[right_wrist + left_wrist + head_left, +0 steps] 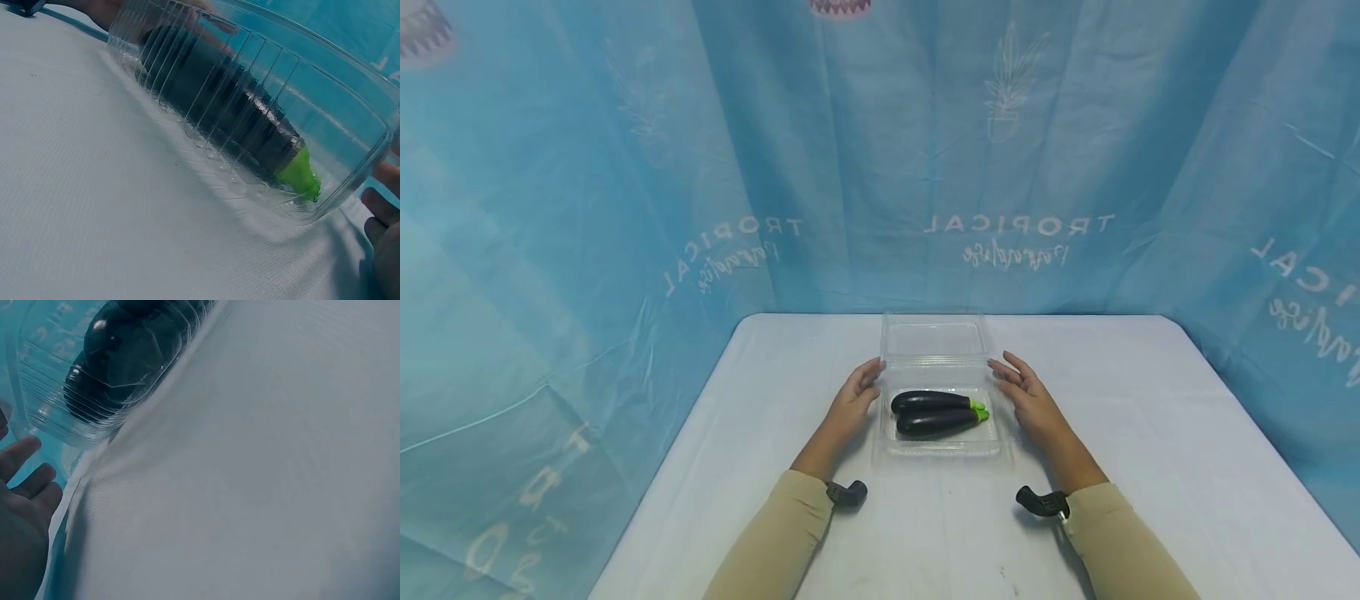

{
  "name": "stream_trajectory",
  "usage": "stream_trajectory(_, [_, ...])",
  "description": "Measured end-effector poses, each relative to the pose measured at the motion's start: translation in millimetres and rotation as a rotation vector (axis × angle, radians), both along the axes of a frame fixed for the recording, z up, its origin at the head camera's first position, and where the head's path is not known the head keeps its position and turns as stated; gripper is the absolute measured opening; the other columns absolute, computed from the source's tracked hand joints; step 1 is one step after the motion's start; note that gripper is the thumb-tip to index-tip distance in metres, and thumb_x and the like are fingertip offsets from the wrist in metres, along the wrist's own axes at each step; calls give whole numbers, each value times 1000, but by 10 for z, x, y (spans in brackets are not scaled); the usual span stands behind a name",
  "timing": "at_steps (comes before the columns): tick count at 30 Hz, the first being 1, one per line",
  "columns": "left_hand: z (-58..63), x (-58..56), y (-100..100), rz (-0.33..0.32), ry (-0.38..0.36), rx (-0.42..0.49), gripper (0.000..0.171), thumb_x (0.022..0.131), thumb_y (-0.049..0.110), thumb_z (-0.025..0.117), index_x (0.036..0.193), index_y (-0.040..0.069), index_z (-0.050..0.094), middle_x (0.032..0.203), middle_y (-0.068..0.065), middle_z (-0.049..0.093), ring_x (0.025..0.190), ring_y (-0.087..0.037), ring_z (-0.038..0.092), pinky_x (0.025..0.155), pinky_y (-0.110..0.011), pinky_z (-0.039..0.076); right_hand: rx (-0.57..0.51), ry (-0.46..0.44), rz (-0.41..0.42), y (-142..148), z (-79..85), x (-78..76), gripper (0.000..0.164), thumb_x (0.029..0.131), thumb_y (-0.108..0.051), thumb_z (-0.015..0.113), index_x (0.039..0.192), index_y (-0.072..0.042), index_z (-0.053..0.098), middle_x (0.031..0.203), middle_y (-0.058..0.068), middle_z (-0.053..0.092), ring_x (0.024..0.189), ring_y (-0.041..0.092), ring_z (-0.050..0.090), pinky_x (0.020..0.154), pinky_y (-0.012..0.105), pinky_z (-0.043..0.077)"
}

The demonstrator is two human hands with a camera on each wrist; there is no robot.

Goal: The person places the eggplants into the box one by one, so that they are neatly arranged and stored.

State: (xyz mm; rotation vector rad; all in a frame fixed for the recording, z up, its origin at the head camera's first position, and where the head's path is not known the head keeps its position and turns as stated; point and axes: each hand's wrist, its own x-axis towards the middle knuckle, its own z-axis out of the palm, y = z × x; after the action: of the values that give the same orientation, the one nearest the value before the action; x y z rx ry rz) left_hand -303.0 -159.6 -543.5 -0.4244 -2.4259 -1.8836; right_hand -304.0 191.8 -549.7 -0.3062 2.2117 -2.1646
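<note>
A clear plastic clamshell container [940, 448] sits on the table with its lid [934, 338] laid back, away from me. Inside the base are two dark eggplants, a rear eggplant [929, 402] and a front eggplant [934, 422], side by side with green stem ends to the right. My left hand [853, 402] is at the container's left side, fingertips by the hinge edge. On the opposite side my right hand [1028, 400] has its fingers spread loosely near the same edge. In the right wrist view a green stem [303, 175] shows through the ribbed wall. Whether the fingertips touch the plastic is unclear.
A white cloth covers the table [805, 350]. Blue printed curtains [880, 167] hang behind it and along both sides. Black wrist mounts, left mount [847, 494] and right mount [1042, 502], stick out inward from the cuffs.
</note>
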Motion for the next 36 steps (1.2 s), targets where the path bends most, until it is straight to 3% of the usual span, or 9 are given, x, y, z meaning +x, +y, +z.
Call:
stream_trajectory(12, [19,-33,-9,8,-26,30,58,105,3,50,160,14,41,159,3,49,150,-23,39,119,-51,38,63,49,-12,11,-25,-36,63,111,-3,49,167,-2,19,164,17,41,153,36,29,127,57,13])
stream_trajectory(26, [8,-112,5,-35,-81,127,63,99,-2,50,160,11,43,163,-5,43,152,-27,35,123,-53,30,-29,32,71,16,14,-83,67,108,9,38,168,-2,10,168,23,29,157,38,15,127,56,7])
stream_trajectory(36, [-13,-181,-2,-46,-112,116,69,93,2,52,161,13,42,167,-4,38,154,-28,31,125,-53,24,-118,16,120,35,-58,-170,69,105,11,37,167,2,6,172,19,17,158,39,10,127,56,5])
